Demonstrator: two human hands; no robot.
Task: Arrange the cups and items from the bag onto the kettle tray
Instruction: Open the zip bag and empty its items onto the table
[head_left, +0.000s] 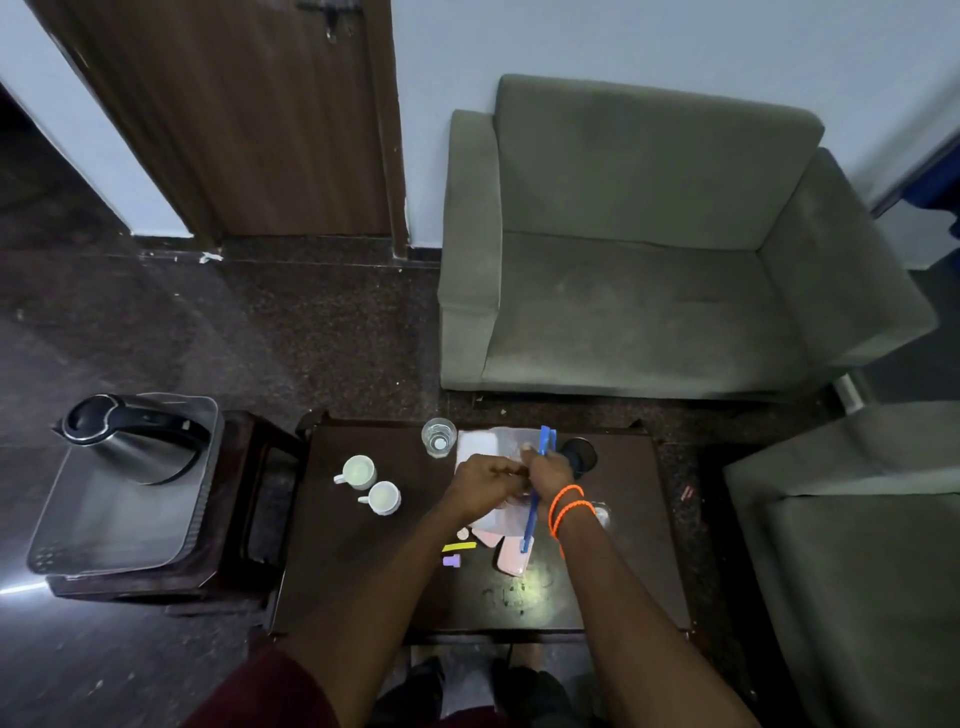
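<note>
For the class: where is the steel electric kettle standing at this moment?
In the head view, the steel electric kettle stands far left on the grey rectangular tray, at its back end, left of the dark wooden table holding two white cups.

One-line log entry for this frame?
phase: unpacking | left hand and right hand: both on clear bag | two white cups: on table | kettle tray: kettle only

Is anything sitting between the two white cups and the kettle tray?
Nothing visible. The two white cups stand near the table's left edge, and only open table and a gap of floor separate them from the kettle tray.
</note>
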